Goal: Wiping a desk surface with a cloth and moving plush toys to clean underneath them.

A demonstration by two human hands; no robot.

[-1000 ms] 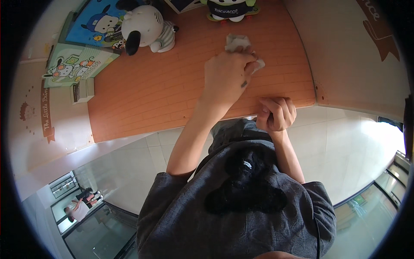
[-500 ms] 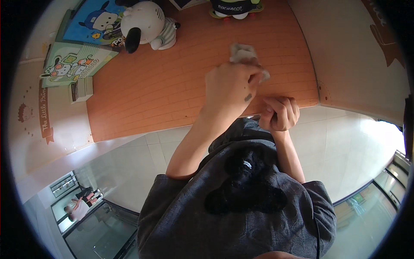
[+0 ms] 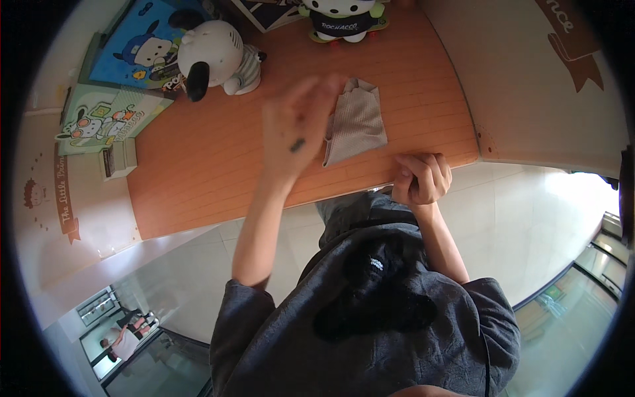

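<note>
Right now the grey ribbed cloth (image 3: 356,122) lies flat on the orange counter (image 3: 198,178), folded to a rough wedge: narrow end away from the person, wide end toward the near edge. Long axis runs away from the person, tilted slightly.

Left hand (image 3: 297,129) is the nearer one. It hovers just beside the cloth's left edge, fingers spread and loosely open, motion-blurred, holding nothing. Can't tell if a fingertip touches the cloth; it looks apart. So the cloth sits immediately to the right of the left hand.

Right hand (image 3: 421,178) is curled into a loose fist at the counter's near edge, below and right of the cloth's wide corner, near but not touching. Whether something small is pinched inside the fist I cannot tell.

Versus a second ago: the left hand then sat on top of the cloth, covering most of it, only crumpled bits showing past the fingers. Half a second ago it was still over it, cloth peeking out above the knuckles. It has since lifted off and slid left, and the cloth is fully exposed and flattened. The right hand has barely moved along the edge.

Elsewhere: white plush dog (image 3: 215,56) and picture books (image 3: 142,43) at the far left of the counter, a second plush toy (image 3: 344,20) at the far edge, all well apart from the cloth.
</note>
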